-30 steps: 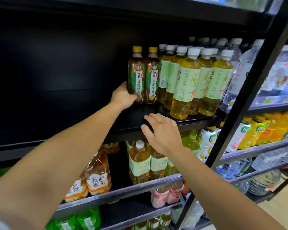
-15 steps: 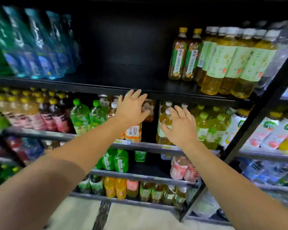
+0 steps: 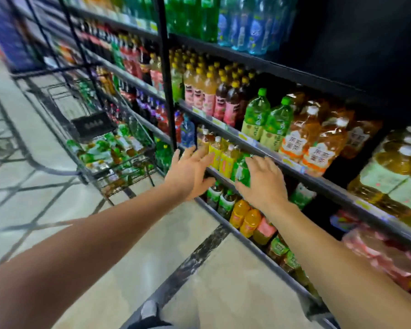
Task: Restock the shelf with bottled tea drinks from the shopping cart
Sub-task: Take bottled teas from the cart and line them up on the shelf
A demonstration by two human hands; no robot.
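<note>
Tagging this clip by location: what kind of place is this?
Most likely a supermarket or convenience store drinks aisle. Long black shelves hold rows of bottled drinks with price tags on the rails, and a wire shopping cart loaded with bottles stands on the tiled floor.

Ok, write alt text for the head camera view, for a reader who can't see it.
Two bare arms reach forward, the left hand and right hand both open and empty, in front of drink shelves packed with bottles. To the left a black wire shopping cart holding bottled tea stands on a pale tiled floor; the picture is motion-blurred.
</note>
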